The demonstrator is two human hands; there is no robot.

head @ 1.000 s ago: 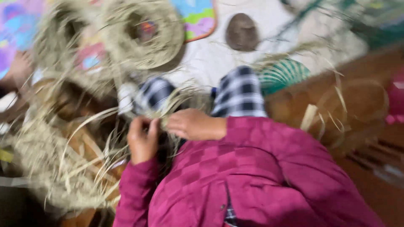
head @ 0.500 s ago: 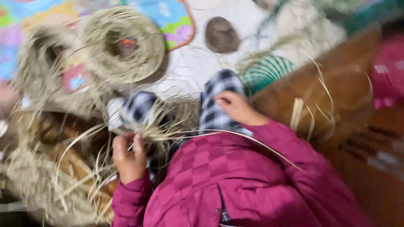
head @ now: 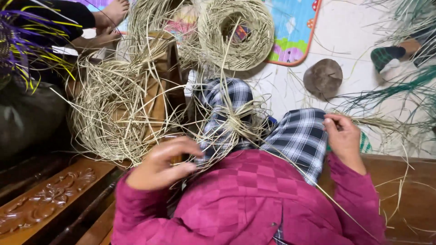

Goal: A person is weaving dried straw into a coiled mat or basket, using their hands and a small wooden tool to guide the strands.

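Note:
I sit with a partly woven bundle of pale straw (head: 236, 122) resting on my checked-trousered knees. My left hand (head: 161, 165) curls around loose straw strands at the bundle's near edge. Out to the right, my right hand (head: 343, 138) pinches one long straw strand (head: 386, 121) that runs off to the right, pulled away from the bundle. Both sleeves are magenta with a checked weave.
A woven straw ring (head: 236, 34) lies ahead on a colourful play mat (head: 295, 31). A tangled straw heap (head: 118, 104) covers a wooden stool at left. A brown round object (head: 323, 78) sits on the white floor. Another person's bare feet (head: 106, 18) show top left. Carved wooden bench (head: 50, 199) below.
My right hand has moved away to the right, drawing a strand out. My left hand has shifted lower on the bundle. The camera view has swung and steadied.

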